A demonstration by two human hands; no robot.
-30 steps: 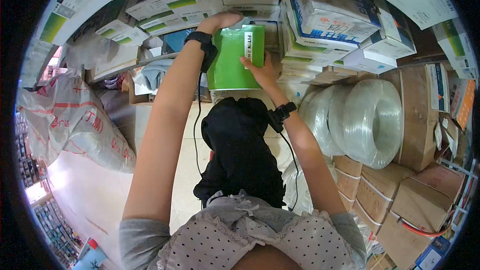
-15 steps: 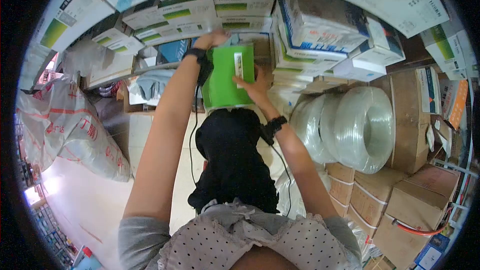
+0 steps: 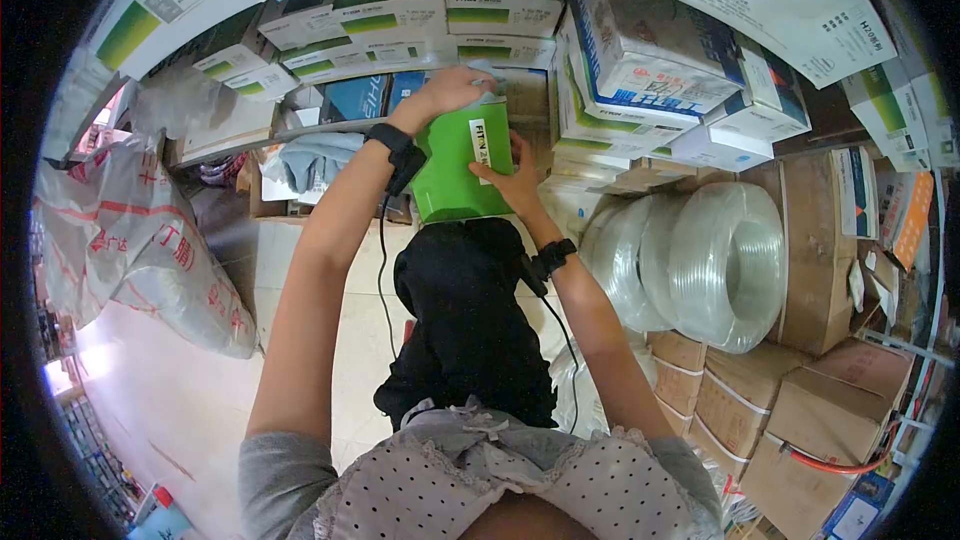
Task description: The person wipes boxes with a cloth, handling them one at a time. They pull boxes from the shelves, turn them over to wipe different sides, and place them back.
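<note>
Tilted further than before, the green box [image 3: 462, 172] is gripped by the left hand [image 3: 452, 88] on top and the right hand [image 3: 512, 180] beneath.

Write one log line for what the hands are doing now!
left hand: grips green box top | right hand: presses box side | place: by stacked cartons

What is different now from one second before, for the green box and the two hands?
The green box has tipped, its top leaning further toward the shelf of white boxes. The left hand moved from flat on its top to curling over the top edge; the right hand remains pressed on its front. Both keep hold. The hose coils and cartons are unchanged.
</note>
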